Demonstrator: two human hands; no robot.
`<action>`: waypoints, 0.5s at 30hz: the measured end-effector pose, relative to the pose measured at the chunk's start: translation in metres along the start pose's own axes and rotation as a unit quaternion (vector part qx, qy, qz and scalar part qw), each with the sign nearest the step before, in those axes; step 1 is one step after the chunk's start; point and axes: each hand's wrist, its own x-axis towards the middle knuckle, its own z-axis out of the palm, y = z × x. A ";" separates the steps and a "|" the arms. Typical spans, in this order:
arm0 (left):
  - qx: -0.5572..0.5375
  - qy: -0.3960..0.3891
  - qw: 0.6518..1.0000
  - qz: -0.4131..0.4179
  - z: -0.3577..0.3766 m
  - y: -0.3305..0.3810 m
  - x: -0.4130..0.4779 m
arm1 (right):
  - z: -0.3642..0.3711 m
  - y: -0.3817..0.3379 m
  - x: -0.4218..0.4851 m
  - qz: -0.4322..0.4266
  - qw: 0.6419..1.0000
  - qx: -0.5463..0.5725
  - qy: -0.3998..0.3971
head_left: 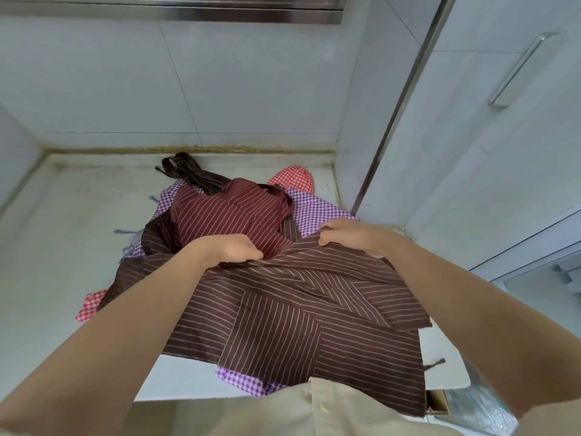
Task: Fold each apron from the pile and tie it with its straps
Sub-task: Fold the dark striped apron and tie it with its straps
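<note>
Brown striped apron [283,316] drapes across the lower centre of the frame, over the pile [229,215]. Left hand [234,250] and right hand [349,236] grip its far edge, fingers curled into the cloth. It seems to be at the lifting-free stage. Next it needs laying flat on the surface [78,215] and its straps found, which are probably hidden underneath.

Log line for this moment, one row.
left hand: grips brown striped apron | right hand: grips it too | pile: behind, on counter
</note>
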 end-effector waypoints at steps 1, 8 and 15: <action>-0.055 0.037 0.997 0.039 -0.001 -0.006 0.002 | 0.001 -0.004 -0.001 0.022 0.999 -0.005 -0.033; -0.353 0.364 0.814 0.284 -0.003 -0.022 -0.005 | 0.006 -0.033 0.017 -0.103 0.982 0.128 0.091; -0.301 0.249 0.881 0.267 0.001 -0.025 -0.009 | 0.008 -0.055 0.029 -0.042 0.985 0.123 -0.112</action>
